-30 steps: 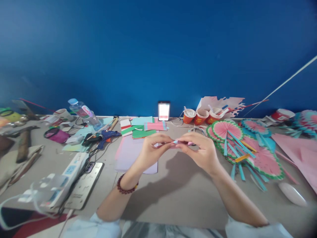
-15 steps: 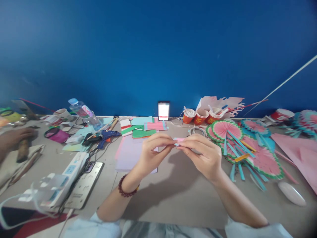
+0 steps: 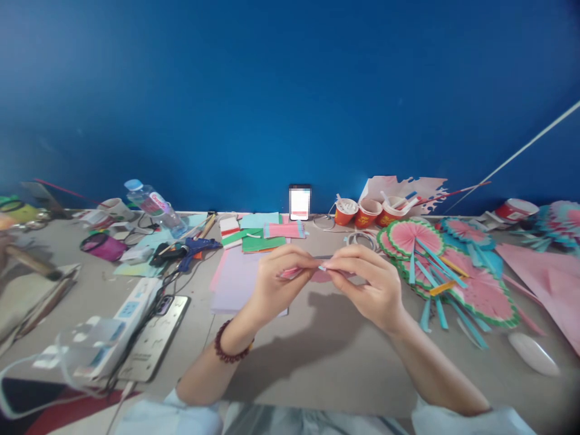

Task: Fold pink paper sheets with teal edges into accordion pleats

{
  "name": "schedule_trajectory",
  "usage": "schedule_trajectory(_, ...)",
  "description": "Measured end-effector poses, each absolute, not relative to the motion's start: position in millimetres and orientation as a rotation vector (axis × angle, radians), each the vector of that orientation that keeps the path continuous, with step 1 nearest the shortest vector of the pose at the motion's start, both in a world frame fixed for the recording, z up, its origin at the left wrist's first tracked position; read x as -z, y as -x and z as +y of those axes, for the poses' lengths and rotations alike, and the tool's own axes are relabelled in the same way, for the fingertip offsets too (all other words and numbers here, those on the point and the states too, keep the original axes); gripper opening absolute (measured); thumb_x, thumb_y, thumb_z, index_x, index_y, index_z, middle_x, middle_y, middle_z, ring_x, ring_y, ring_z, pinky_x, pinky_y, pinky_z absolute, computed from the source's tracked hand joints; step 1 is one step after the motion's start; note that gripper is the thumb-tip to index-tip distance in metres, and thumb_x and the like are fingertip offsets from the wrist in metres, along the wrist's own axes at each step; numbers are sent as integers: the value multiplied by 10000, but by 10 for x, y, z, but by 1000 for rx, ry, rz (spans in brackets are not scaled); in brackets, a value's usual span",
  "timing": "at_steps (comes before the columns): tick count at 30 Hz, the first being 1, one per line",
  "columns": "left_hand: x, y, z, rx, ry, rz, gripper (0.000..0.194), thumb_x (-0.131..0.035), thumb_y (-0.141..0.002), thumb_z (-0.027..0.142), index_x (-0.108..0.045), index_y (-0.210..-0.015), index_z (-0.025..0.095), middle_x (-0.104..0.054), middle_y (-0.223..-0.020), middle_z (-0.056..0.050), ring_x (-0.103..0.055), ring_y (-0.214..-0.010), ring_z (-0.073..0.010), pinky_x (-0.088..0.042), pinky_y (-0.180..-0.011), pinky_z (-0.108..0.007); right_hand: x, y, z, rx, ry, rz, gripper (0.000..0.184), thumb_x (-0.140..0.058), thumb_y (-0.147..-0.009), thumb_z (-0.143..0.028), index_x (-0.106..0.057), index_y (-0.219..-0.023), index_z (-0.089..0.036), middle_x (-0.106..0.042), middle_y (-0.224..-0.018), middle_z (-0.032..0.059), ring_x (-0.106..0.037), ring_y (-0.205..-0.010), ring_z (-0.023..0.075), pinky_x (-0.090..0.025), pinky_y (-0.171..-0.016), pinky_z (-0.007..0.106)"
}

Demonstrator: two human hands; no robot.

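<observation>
Between my two hands, above the table, is a small piece of pink and light blue paper (image 3: 322,276), mostly covered by my fingers. My left hand (image 3: 283,279), with a dark bead bracelet at the wrist, pinches one side of it. Thumb and forefinger of my right hand (image 3: 369,283) are closed on the other side, the fingertips of both hands almost touching. Behind my left hand lie lilac sheets (image 3: 233,284), green paper pieces (image 3: 263,243) and a pleated pink strip with blue edges (image 3: 285,229).
To the right are pleated watermelon-like paper fans (image 3: 483,287), red paper cups (image 3: 368,213) and a white mouse (image 3: 533,353). A lit phone (image 3: 299,202) leans on the blue wall. Leftward are a glue gun (image 3: 193,251), power strip (image 3: 129,311), bottle (image 3: 156,205) and another person's hand (image 3: 6,248).
My hands have turned the paper slightly, so more pink shows below and behind my fingers. At far left, the other person's hand has moved back and a wooden handle shows more.
</observation>
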State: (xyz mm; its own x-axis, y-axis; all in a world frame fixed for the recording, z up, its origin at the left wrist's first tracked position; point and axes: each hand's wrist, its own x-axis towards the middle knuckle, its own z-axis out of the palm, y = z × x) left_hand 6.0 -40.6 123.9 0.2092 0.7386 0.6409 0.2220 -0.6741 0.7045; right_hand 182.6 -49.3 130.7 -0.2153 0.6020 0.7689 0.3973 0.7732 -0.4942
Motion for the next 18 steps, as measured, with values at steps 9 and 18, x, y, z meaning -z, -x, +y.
schedule_trajectory(9,-1229,-49,-405,-1438,-1982,907,85,-638,-795,130,-700,-775,185,-663,-744,-39,-616,-692,-131,-500,-630,-242,-1283,-1818,-485,-225,753,-1860,211,-578,-803,-78,-695,-884,-234,-651,-791,37,-602,-671,131,-520,-575,246)
schedule_trajectory(18,-1277,-22,-360,-1361,-1847,779,53,-687,-780,209,-735,-780,187,-683,-780,-64,-624,-734,-152,-513,-673,-268,-1285,-1846,-515,-246,779,-1842,243,-590,-815,-89,-678,-967,-257,-677,-794,29,-615,-707,148,-509,-583,260)
